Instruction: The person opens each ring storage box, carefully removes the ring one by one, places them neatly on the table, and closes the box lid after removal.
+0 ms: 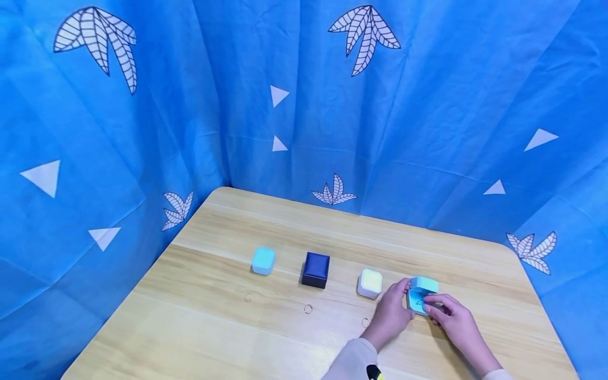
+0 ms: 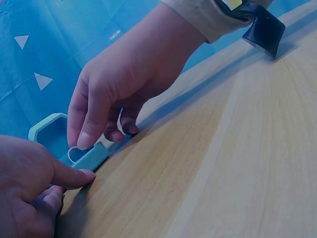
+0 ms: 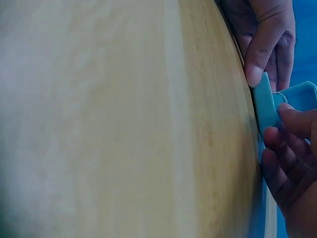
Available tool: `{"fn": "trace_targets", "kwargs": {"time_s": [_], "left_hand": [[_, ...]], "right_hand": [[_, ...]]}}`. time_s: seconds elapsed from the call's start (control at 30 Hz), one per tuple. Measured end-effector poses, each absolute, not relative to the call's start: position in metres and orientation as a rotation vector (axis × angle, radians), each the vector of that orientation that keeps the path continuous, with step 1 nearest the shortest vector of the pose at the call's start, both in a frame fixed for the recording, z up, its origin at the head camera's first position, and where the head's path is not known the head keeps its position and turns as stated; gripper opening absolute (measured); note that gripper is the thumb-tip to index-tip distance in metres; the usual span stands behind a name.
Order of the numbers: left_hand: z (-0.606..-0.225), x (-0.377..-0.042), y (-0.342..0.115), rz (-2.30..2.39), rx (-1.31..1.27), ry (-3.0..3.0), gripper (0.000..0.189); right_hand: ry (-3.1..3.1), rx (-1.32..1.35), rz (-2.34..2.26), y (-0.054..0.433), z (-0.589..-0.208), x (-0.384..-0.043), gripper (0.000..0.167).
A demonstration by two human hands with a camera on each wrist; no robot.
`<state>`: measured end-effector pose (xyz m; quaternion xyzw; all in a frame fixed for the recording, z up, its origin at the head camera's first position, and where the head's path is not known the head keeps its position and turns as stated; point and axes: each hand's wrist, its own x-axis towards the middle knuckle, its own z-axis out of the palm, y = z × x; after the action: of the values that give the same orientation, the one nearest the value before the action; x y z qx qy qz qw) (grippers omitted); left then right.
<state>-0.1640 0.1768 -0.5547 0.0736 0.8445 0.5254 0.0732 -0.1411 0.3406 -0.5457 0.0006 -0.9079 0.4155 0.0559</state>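
An open turquoise ring box (image 1: 424, 285) stands on the table at the right, its lid raised toward the back. My left hand (image 1: 391, 311) holds it from the left side, the thumb along its front wall. Over the box's inside, my right hand (image 1: 453, 319) pinches a thin ring (image 2: 70, 154) between thumb and fingertips. In the left wrist view this ring stands upright at the box's cushion, partly covered by the fingers. The right wrist view shows the left thumb pressed on the box's wall (image 3: 265, 101).
Left of the hands stand a closed white box (image 1: 369, 283), a dark blue box (image 1: 316, 269) and a light turquoise box (image 1: 263, 260). Thin rings lie before them: one (image 1: 308, 305) by the blue box, others left and right. A blue curtain (image 1: 304, 105) surrounds the wooden table (image 1: 190, 316).
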Motion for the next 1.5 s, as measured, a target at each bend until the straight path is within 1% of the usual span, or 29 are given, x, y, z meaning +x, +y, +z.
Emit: {"fn": "trace_targets", "kwargs": {"time_s": [0.43,0.6,0.83,1.0,1.27,1.5], "left_hand": [[-0.5550,-0.1649,0.1773,1.566,0.233,2.549,0.080],[-0.5554,-0.1655,0.1772,1.566,0.236,2.554,0.080],[-0.5551,-0.1660,0.1759,1.560,0.255,2.567,0.080],[-0.5560,-0.1666,0.1755,1.545,0.273,2.576,0.079],[-0.5572,-0.1674,0.1754,1.555,0.274,2.568,0.079],[-0.5541,-0.1667,0.1758,1.551,0.291,2.587,0.079]], "right_hand": [[-2.703,0.078,1.223,0.3416,-0.5499,-0.1445,0.011],[-2.729,0.028,1.276,0.3408,-0.5483,-0.1442,0.008],[-2.749,-0.072,1.391,0.3395,-0.5469,-0.1447,0.012],[-2.742,-0.091,1.425,0.3403,-0.5475,-0.1451,0.013],[-2.707,-0.204,1.659,0.3429,-0.5453,-0.1493,0.025],[-2.727,-0.226,1.609,0.3449,-0.5445,-0.1452,0.029]]}}
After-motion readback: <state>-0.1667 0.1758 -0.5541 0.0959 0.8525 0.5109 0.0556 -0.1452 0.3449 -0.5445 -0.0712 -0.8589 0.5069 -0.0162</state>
